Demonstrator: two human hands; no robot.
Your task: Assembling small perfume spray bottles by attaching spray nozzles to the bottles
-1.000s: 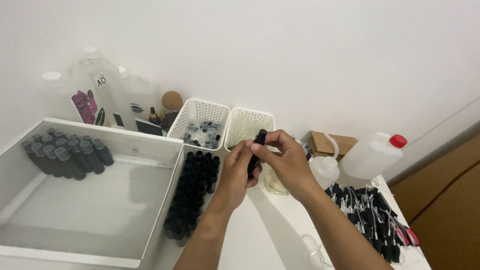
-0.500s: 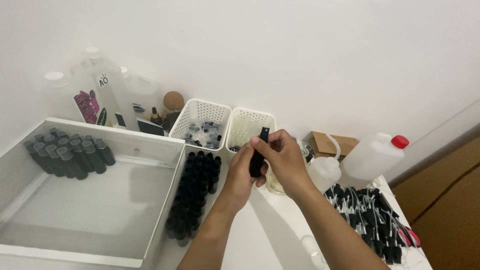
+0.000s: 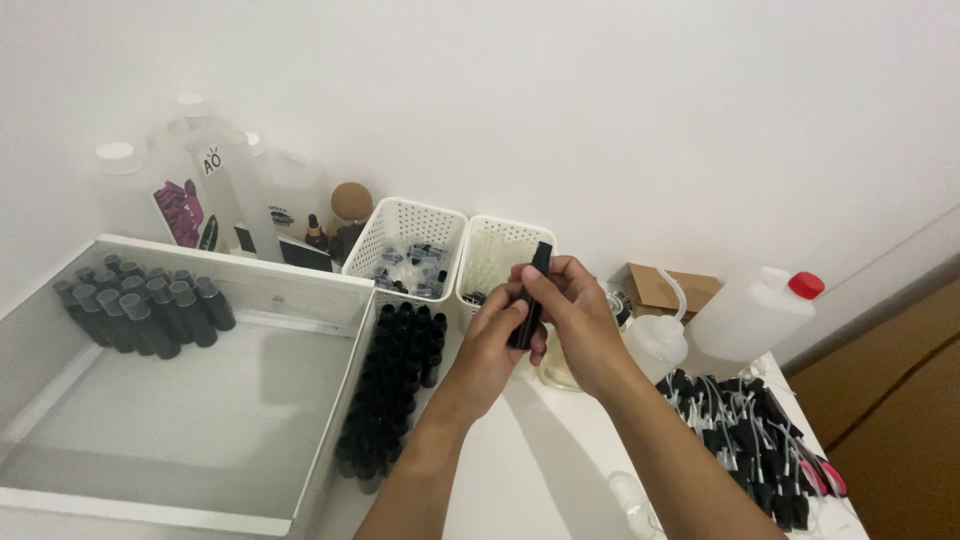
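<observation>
Both of my hands meet above the white table around one small black bottle, held upright. My left hand grips its lower body. My right hand wraps the upper part, fingers at its black cap. Directly below and left stands a block of several open black bottles. Behind my hands sit two white perforated baskets, one with caps and one with thin tubes.
A large clear tray at the left holds several capped dark bottles in its far corner. Big clear jugs stand at the back left. At the right are a white jug with red cap, a squeeze bottle, a cardboard box and a pile of black spray pumps.
My hands and the black bottle have stayed in nearly the same spot; the fingers of my right hand have shifted slightly around the cap.
</observation>
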